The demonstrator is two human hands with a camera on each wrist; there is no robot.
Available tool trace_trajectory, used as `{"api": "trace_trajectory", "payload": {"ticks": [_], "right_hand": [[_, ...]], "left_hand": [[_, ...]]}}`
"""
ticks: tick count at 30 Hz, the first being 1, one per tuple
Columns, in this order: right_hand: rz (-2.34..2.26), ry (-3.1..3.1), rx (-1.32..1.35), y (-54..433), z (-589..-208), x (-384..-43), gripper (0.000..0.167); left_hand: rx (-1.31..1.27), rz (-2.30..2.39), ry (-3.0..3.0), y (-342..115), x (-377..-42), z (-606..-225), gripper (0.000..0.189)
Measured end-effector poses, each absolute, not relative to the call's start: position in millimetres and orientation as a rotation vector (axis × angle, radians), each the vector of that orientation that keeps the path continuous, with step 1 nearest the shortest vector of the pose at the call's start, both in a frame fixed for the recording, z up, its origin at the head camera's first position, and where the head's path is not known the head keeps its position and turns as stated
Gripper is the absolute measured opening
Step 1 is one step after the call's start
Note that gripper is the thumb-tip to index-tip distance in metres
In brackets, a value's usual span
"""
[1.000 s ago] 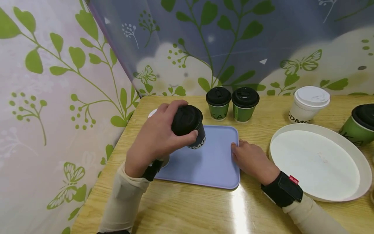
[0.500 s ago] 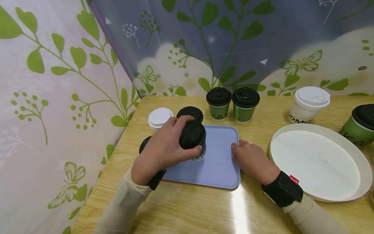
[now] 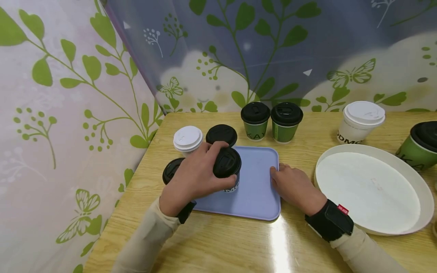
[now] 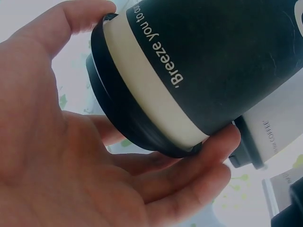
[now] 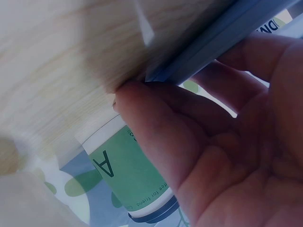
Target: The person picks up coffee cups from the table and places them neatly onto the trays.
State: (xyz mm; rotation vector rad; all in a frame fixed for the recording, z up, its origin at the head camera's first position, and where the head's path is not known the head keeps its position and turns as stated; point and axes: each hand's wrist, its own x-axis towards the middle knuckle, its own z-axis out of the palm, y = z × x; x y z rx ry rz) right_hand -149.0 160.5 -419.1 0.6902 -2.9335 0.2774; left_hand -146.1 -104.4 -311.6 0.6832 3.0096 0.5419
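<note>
"Left hand, quick?"
"Left hand has a dark cup, black lid. Thumb one side, fingers curled round the other, up by the lid rim."
"Cup's where?"
"Over the lilac tray. Can't tell if its base touches."
"Right hand?"
"Right hand pinches the tray's right edge, thumb and fingers narrow on it."
"Around the left hand?"
"White-lidded cup and black-lidded cup just behind, another black lid partly hidden by the hand. On tray or table, can't tell."
"Others?"
"Two green cups side by side behind the tray, white cup further right, round tray near the right hand, green cup beyond. All on the wooden table."
</note>
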Motion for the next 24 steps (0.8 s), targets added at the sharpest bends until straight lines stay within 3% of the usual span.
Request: {"api": "trace_trajectory", "payload": {"ticks": [24], "right_hand": [[0.268, -2.971, 0.668, 159.0, -416.5, -149.3, 0.015]], "left_hand": [[0.66, 0.462, 3.005, -108.5, -151.2, -321.2, 0.079]]}}
